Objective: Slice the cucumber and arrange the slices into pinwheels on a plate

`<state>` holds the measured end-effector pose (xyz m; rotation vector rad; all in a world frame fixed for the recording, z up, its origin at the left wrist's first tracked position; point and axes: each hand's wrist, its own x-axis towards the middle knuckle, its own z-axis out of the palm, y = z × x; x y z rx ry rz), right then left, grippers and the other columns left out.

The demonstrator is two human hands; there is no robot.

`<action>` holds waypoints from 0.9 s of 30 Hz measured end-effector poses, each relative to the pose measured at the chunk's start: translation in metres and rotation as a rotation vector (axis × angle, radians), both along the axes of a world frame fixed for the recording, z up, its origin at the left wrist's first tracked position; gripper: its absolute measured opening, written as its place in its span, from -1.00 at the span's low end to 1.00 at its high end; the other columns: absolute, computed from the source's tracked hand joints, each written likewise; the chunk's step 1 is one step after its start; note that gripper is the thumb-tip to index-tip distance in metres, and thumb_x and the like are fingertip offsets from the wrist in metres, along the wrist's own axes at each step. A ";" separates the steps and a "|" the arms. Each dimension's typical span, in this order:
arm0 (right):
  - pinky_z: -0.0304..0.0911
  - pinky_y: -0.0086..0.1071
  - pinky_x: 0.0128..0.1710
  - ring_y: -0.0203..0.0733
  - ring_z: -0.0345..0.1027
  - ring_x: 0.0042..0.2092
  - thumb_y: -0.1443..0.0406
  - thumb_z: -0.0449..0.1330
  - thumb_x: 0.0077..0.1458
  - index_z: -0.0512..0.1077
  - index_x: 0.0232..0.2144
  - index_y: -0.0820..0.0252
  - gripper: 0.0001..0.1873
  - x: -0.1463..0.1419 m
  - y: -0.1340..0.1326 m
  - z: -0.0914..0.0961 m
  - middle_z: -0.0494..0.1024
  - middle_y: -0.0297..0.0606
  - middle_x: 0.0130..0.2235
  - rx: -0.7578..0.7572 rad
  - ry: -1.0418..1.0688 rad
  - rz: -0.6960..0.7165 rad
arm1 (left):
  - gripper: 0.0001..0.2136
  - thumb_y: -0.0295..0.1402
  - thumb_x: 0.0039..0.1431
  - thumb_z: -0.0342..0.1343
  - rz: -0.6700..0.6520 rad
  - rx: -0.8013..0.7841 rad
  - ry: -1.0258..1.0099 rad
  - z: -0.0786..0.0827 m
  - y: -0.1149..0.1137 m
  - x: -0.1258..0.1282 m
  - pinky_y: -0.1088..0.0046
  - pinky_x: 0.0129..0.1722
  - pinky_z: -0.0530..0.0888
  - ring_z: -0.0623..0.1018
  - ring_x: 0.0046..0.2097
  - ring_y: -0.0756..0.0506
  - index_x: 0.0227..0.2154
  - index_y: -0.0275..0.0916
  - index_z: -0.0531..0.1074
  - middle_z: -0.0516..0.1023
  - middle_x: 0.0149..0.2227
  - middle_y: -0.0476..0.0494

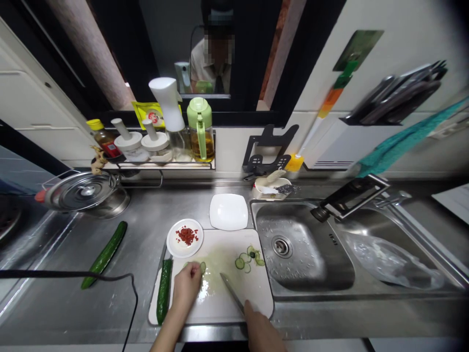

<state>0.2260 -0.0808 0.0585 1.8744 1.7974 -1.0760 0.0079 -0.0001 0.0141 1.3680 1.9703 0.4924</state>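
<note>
My left hand (188, 286) is closed on a piece of cucumber over the white cutting board (216, 308); the cut end of the cucumber piece (202, 267) shows beside my fingertips, and the rest is mostly hidden. My right hand (262, 327) grips a knife (231, 292), its blade slanting up and left over the board, apart from the cucumber. Several thin cucumber slices (240, 263) lie at the board's right. A length of cucumber (164, 291) rests along the left edge. At the board's upper left is a white plate (185, 253) with chopped red bits (187, 235).
A bare white dish (228, 211) sits behind the board. Another cucumber (105, 254) lies on the steel counter at left, near a black cable (135, 288). To the right is a sink (304, 234). A lidded pot (106, 203) and a rack of seasoning bottles (200, 132) stand behind.
</note>
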 end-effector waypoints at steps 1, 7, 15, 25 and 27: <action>0.20 -0.37 -0.09 -0.13 0.36 -0.02 0.58 -0.06 -0.04 0.12 0.20 0.18 -0.28 0.001 0.000 -0.001 0.50 -0.06 -0.09 0.000 0.005 -0.004 | -0.83 -0.30 0.11 0.00 0.015 -0.005 0.016 0.000 -0.001 -0.007 0.57 -0.37 0.29 0.52 -0.40 -0.02 -0.46 -0.20 0.46 0.58 -0.46 -0.04; 0.19 -0.36 -0.06 -0.14 0.35 -0.01 0.66 -0.15 -0.09 0.06 0.22 0.29 -0.22 0.001 0.002 -0.001 0.49 -0.03 -0.08 -0.025 -0.007 0.047 | -0.83 -0.31 0.12 -0.03 0.067 -0.014 0.106 -0.005 -0.005 -0.035 0.53 -0.34 0.31 0.55 -0.37 -0.05 -0.40 -0.17 0.47 0.60 -0.40 -0.06; 0.22 -0.33 -0.05 -0.12 0.35 0.00 0.68 -0.17 -0.08 0.07 0.22 0.32 -0.22 0.000 0.003 0.003 0.48 0.03 -0.05 -0.039 0.018 0.026 | -0.85 -0.38 0.10 -0.02 0.090 -0.003 0.198 -0.008 -0.005 -0.035 0.51 -0.37 0.31 0.55 -0.36 -0.09 -0.34 -0.17 0.45 0.60 -0.40 -0.10; 0.23 -0.30 -0.04 -0.04 0.35 -0.01 0.69 -0.20 -0.12 0.06 0.23 0.42 -0.21 -0.002 0.003 0.006 0.47 0.08 -0.05 -0.041 -0.015 0.050 | -0.84 -0.37 0.13 -0.07 0.035 0.048 0.239 -0.008 -0.004 -0.033 0.50 -0.32 0.31 0.52 -0.36 -0.08 -0.41 -0.18 0.42 0.55 -0.40 -0.10; 0.24 -0.27 -0.04 0.00 0.35 0.00 0.68 -0.20 -0.13 0.07 0.22 0.44 -0.21 -0.002 0.003 0.009 0.47 0.10 -0.05 -0.040 -0.011 0.046 | -0.85 -0.37 0.13 -0.06 0.023 0.056 0.226 -0.005 -0.002 -0.029 0.51 -0.32 0.30 0.51 -0.36 -0.06 -0.42 -0.18 0.42 0.55 -0.41 -0.09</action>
